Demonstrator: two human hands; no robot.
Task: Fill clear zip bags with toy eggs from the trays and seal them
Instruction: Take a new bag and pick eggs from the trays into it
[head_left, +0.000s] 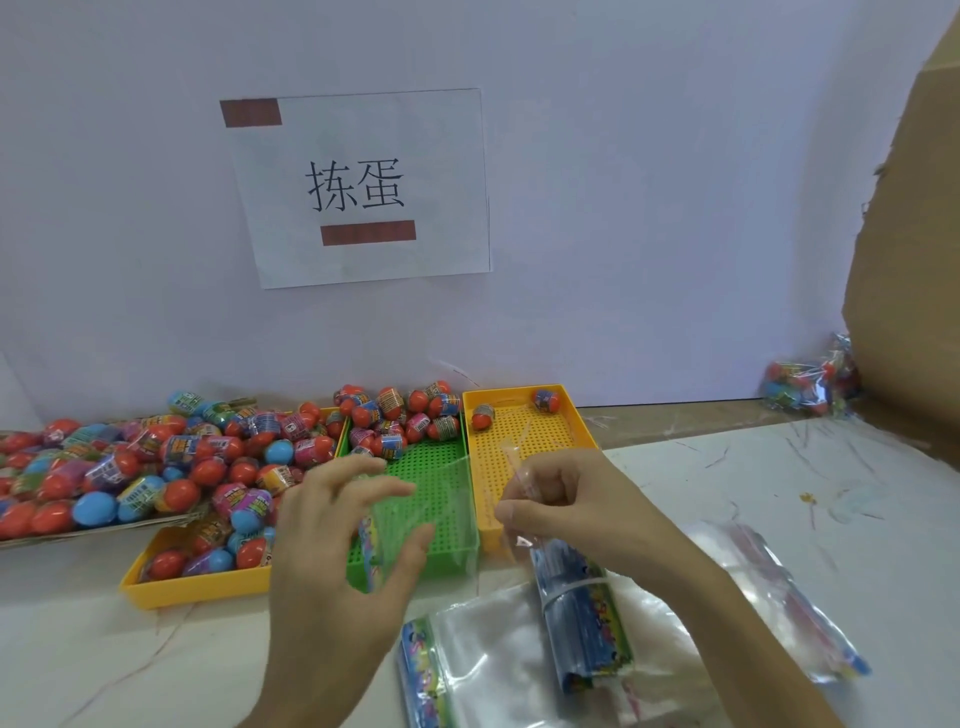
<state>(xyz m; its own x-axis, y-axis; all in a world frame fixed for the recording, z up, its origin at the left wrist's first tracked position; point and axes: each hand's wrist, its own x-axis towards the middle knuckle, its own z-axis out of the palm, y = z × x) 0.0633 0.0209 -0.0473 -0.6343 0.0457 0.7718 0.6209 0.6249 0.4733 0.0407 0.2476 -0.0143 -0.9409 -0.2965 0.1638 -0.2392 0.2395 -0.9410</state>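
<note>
Eggs (156, 467) heap left of the left hand (348, 530), whose thumb and fingers clasp the left edge of the bag (441, 514), stretched over the green tray (436, 452). The right hand (566, 499) pinches its right edge. Right of that, bare table (779, 493).

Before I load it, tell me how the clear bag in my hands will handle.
Probably floppy: the bag is thin film, creasing where the right hand pinches it. Likely very light, since the green tray shows through. Possibly slippery, given its glossy sheen.
</note>
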